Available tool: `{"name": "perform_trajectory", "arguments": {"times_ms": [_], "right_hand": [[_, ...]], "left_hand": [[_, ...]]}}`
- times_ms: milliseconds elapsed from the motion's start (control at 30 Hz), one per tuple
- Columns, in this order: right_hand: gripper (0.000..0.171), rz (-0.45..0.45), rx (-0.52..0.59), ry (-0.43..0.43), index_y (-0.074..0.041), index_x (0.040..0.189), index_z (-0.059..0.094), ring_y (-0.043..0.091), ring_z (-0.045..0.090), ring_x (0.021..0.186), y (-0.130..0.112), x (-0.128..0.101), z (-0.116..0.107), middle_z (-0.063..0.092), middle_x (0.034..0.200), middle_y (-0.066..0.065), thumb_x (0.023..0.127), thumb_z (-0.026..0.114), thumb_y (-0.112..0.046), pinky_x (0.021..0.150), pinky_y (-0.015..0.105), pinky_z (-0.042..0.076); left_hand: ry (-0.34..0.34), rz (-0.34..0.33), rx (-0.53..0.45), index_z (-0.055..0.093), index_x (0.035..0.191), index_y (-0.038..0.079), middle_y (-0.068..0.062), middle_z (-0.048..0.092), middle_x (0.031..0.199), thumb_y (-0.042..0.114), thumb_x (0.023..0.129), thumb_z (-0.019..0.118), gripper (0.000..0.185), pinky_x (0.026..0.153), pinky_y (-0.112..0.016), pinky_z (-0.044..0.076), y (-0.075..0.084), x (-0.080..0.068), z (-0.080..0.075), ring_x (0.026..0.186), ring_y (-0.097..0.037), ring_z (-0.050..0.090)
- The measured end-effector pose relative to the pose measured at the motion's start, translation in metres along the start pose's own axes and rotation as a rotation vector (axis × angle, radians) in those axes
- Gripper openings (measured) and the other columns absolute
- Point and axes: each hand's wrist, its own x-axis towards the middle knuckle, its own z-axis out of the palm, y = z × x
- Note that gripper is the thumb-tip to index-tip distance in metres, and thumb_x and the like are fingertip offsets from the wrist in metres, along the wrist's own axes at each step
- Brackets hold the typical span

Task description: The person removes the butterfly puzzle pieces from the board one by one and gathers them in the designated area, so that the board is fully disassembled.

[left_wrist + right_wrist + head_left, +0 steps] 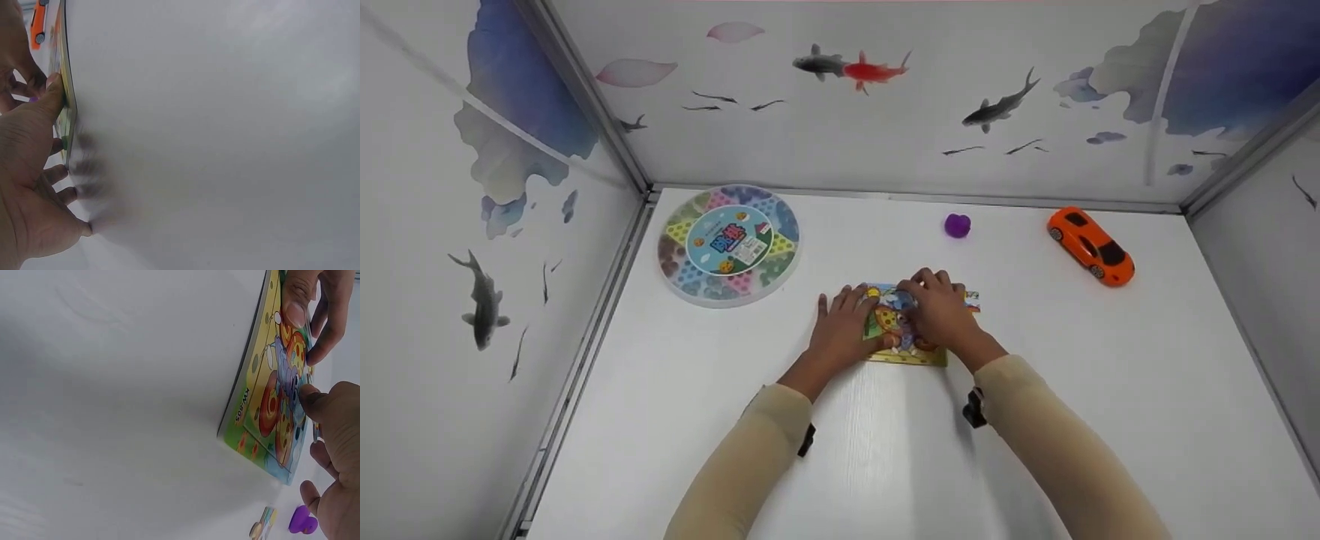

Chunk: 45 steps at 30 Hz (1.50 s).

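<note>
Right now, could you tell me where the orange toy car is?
In the head view the orange toy car sits at the table's far right, near the back wall, right of the purple piece.

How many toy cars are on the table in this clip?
1. The orange toy car sits at the far right of the white table, apart from the puzzle board under both hands. None seems hidden.

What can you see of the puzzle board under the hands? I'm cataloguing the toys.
The puzzle board is a flat, thin, cardboard-looking rectangle lying on the white table. It has a yellow-green border, a cartoon picture in orange, blue and yellow, and "KW-805" printed on its edge. The left hand and right hand both rest on it, fingers on the picture.
</note>
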Motion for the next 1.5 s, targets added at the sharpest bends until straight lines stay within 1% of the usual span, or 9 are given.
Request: {"name": "perform_trajectory", "arguments": {"times_ms": [67, 167, 367, 533, 800, 1033, 1200, 1500], "right_hand": [[0.039, -0.008, -0.008, 0.019, -0.019, 0.143, 0.069, 0.042, 0.055, 0.131, 0.004, -0.002, -0.002, 0.062, 0.142, 0.014, 0.105, 0.077, -0.019, 0.108, 0.074, 0.046], [0.038, 0.007, -0.005, 0.019, -0.019, 0.141, 0.07, 0.042, 0.054, 0.132, 0.012, -0.005, -0.006, 0.062, 0.142, 0.014, 0.105, 0.077, -0.019, 0.11, 0.075, 0.045], [0.037, 0.063, 0.016, 0.006, -0.02, 0.142, 0.071, 0.042, 0.05, 0.136, 0.031, -0.011, -0.016, 0.061, 0.146, 0.013, 0.106, 0.075, -0.016, 0.114, 0.077, 0.04], [0.039, 0.117, 0.039, 0.011, -0.02, 0.143, 0.071, 0.042, 0.049, 0.136, 0.051, -0.02, -0.024, 0.06, 0.146, 0.013, 0.105, 0.076, -0.012, 0.115, 0.078, 0.038], [0.041, 0.194, 0.085, -0.005, -0.017, 0.146, 0.069, 0.047, 0.045, 0.14, 0.078, -0.036, -0.033, 0.056, 0.15, 0.016, 0.107, 0.072, -0.008, 0.118, 0.082, 0.034], [0.04, 0.223, 0.093, 0.014, -0.017, 0.145, 0.07, 0.048, 0.047, 0.137, 0.095, -0.044, -0.037, 0.055, 0.149, 0.018, 0.107, 0.072, -0.006, 0.113, 0.083, 0.038], [0.04, 0.239, 0.102, 0.006, -0.018, 0.146, 0.069, 0.048, 0.048, 0.136, 0.106, -0.049, -0.038, 0.055, 0.151, 0.02, 0.108, 0.07, -0.007, 0.111, 0.084, 0.038], [0.036, 0.233, 0.119, -0.004, -0.015, 0.144, 0.07, 0.049, 0.048, 0.134, 0.123, -0.061, -0.037, 0.056, 0.148, 0.021, 0.108, 0.068, -0.008, 0.107, 0.084, 0.04]], "left_hand": [[0.004, 0.003, -0.008, 0.044, 0.17, 0.023, -0.004, 0.028, 0.184, 0.071, 0.101, 0.067, 0.088, 0.137, -0.069, 0.015, -0.001, 0.001, 0.001, 0.172, -0.033, 0.023], [0.003, 0.002, -0.012, 0.044, 0.17, 0.023, -0.005, 0.027, 0.184, 0.071, 0.101, 0.067, 0.087, 0.137, -0.069, 0.014, -0.001, 0.001, 0.001, 0.173, -0.033, 0.022], [0.006, 0.005, -0.032, 0.044, 0.17, 0.02, -0.006, 0.028, 0.184, 0.066, 0.101, 0.07, 0.086, 0.138, -0.068, 0.014, 0.0, -0.001, 0.0, 0.173, -0.034, 0.022], [0.008, 0.016, -0.052, 0.044, 0.17, 0.019, -0.007, 0.03, 0.183, 0.064, 0.101, 0.072, 0.087, 0.138, -0.067, 0.015, 0.001, -0.002, -0.002, 0.172, -0.035, 0.022], [0.011, 0.015, -0.051, 0.043, 0.171, 0.017, -0.008, 0.029, 0.183, 0.063, 0.101, 0.072, 0.088, 0.138, -0.066, 0.015, 0.001, -0.003, -0.001, 0.172, -0.035, 0.022], [0.007, 0.014, -0.055, 0.04, 0.172, 0.018, -0.008, 0.029, 0.183, 0.064, 0.101, 0.072, 0.09, 0.138, -0.067, 0.014, 0.001, -0.001, -0.002, 0.173, -0.035, 0.022], [0.005, 0.008, -0.055, 0.04, 0.172, 0.019, -0.008, 0.029, 0.183, 0.064, 0.101, 0.072, 0.09, 0.138, -0.067, 0.013, 0.002, 0.0, -0.001, 0.173, -0.035, 0.022], [0.003, 0.009, -0.052, 0.041, 0.172, 0.018, -0.008, 0.029, 0.183, 0.063, 0.101, 0.072, 0.089, 0.138, -0.068, 0.014, 0.002, -0.001, -0.001, 0.173, -0.035, 0.022]]}}
